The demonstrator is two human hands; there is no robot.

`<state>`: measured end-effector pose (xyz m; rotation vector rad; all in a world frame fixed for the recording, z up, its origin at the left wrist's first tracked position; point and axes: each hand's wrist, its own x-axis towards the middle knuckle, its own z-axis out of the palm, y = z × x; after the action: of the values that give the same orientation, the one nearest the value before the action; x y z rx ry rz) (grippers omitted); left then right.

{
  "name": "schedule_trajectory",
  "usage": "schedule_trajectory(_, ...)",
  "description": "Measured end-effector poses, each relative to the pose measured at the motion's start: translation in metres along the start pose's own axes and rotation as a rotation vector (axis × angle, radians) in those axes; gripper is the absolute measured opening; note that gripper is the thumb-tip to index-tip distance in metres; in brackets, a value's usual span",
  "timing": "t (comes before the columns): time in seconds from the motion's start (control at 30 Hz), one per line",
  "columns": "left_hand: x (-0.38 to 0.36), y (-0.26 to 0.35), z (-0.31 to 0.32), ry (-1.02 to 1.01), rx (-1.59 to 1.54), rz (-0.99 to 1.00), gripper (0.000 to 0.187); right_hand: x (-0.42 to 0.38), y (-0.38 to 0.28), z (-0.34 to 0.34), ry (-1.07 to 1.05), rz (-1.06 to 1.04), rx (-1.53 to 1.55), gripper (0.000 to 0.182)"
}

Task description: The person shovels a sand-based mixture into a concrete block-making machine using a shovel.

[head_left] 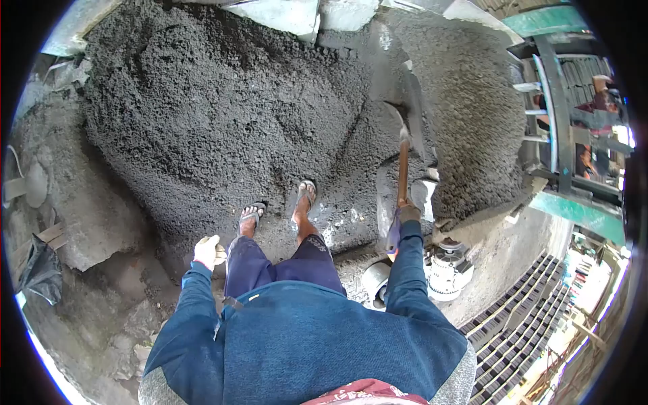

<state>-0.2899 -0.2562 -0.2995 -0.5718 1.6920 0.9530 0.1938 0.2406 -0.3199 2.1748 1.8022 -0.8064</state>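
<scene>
The right hand (408, 213) is closed around a long brown wooden handle with a curved metal blade (403, 152), which lies at the edge of the dark grey grainy heap (250, 108). The left hand (210, 252), light-gloved, is partly curled and holds nothing visible.

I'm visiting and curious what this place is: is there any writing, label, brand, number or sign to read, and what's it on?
None that can be read.
Maroon cloth: white marks, too small to tell letters from pattern.
Dark shorts: pale marks, likewise unclear.
White machine: no legible label.
Green beam: no lettering visible.
Coloured items at far right: too blurred.
</scene>
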Motion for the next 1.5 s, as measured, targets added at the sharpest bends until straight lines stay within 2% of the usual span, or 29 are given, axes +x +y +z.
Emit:
schedule_trajectory(0.1,0.001,0.02,0.007,-0.03,0.04,0.034,0.024,-0.019,0.016,-0.034,-0.151,-0.145,-0.096,0.057)
schedule_trajectory(0.13,0.004,0.028,0.006,-0.054,0.053,0.049,0.024,-0.033,0.018,-0.038,-0.135,-0.072,-0.045,0.056)
schedule_trajectory(0.23,0.005,0.052,0.01,-0.041,0.037,0.138,0.024,-0.073,0.022,-0.037,-0.058,0.081,-0.091,0.055)
schedule_trajectory(0.27,0.003,0.06,0.012,-0.019,0.039,0.147,0.023,-0.08,0.025,-0.034,0.039,-0.013,-0.09,0.048)
schedule_trajectory(0.37,-0.001,0.075,0.014,-0.024,0.057,0.165,0.022,-0.105,0.034,-0.034,0.184,-0.016,0.086,0.036)
schedule_trajectory(0.4,0.007,0.076,0.014,-0.047,0.071,0.172,0.022,-0.121,0.028,-0.035,0.235,0.08,0.203,0.029)
schedule_trajectory(0.5,0.022,0.082,0.03,-0.148,0.008,0.071,0.026,-0.166,0.041,-0.049,0.183,0.033,0.433,0.023)
schedule_trajectory(0.53,0.028,0.085,0.042,-0.186,-0.002,0.043,0.03,-0.19,0.043,-0.055,-0.085,0.186,0.827,0.022)
schedule_trajectory(0.57,0.04,0.089,0.054,-0.272,0.014,0.045,0.031,-0.217,0.039,-0.066,-0.303,0.439,1.152,0.024)
schedule_trajectory(0.63,0.035,0.103,0.105,-0.447,0.139,0.055,0.032,-0.279,0.029,-0.057,-0.293,0.39,1.4,0.032)
schedule_trajectory(0.7,-0.005,0.111,0.177,-0.597,0.417,0.129,0.036,-0.34,0.02,-0.037,-0.273,0.317,1.627,0.033)
schedule_trajectory(0.73,-0.049,0.107,0.215,-0.705,0.535,0.105,0.038,-0.376,0.008,-0.043,-0.381,0.323,1.689,0.052)
schedule_trajectory(0.77,-0.083,0.105,0.246,-0.813,0.651,0.078,0.041,-0.406,-0.004,-0.045,-0.405,0.422,1.74,0.057)
schedule_trajectory(0.8,-0.047,0.09,0.273,-1.361,0.547,-0.228,0.051,-0.428,-0.006,-0.032,-0.55,0.423,1.988,0.058)
schedule_trajectory(0.83,-0.108,0.067,0.301,-1.118,0.789,-0.149,0.058,-0.448,-0.007,-0.02,-0.708,0.404,2.231,0.059)
schedule_trajectory(0.9,-0.163,0.019,0.337,-1.135,0.806,-0.482,0.062,-0.48,-0.015,-0.003,-0.684,0.343,2.312,0.061)
schedule_trajectory(0.93,-0.196,-0.008,0.346,-1.126,0.722,-0.492,0.053,-0.501,-0.02,-0.006,-0.515,0.222,2.221,0.052)
schedule_trajectory(0.97,-0.204,-0.036,0.355,-1.155,0.562,-0.554,0.032,-0.524,-0.021,-0.017,-0.323,0.21,2.12,0.049)
schedule_trajectory(1.03,-0.163,-0.089,0.379,-1.055,0.499,-0.387,0.016,-0.556,-0.006,-0.038,0.04,0.201,1.874,0.051)
schedule_trajectory(1.07,-0.19,-0.091,0.381,-0.939,0.55,-0.365,0.012,-0.56,0.025,-0.011,0.258,0.205,1.894,0.055)
schedule_trajectory(1.1,-0.185,-0.104,0.392,-0.92,0.599,-0.362,0.012,-0.567,0.049,0.006,0.344,0.282,2.133,0.064)
schedule_trajectory(1.17,-0.145,-0.138,0.41,-0.866,0.682,-0.365,0.012,-0.597,0.074,-0.007,0.416,0.304,2.131,0.061)
schedule_trajectory(1.2,-0.128,-0.155,0.419,-0.85,0.717,-0.363,0.011,-0.605,0.072,-0.026,0.562,0.167,1.994,0.063)
schedule_trajectory(1.23,-0.138,-0.166,0.425,-0.784,0.772,-0.369,0.011,-0.605,0.076,-0.023,0.667,0.261,1.927,0.058)
schedule_trajectory(1.27,-0.131,-0.184,0.435,-0.763,0.81,-0.38,0.011,-0.6,0.082,-0.018,0.685,0.346,1.889,0.049)
schedule_trajectory(1.4,-0.081,-0.239,0.452,-0.808,0.908,-0.253,0.014,-0.582,0.121,0.029,0.605,0.7,1.917,0.023)
schedule_trajectory(1.43,-0.079,-0.249,0.455,-0.852,0.879,-0.226,0.015,-0.571,0.126,0.057,0.668,0.795,1.976,0.02)
schedule_trajectory(1.5,-0.13,-0.253,0.458,-0.666,0.808,-0.372,0.015,-0.55,0.136,0.104,0.798,0.979,2.072,0.017)
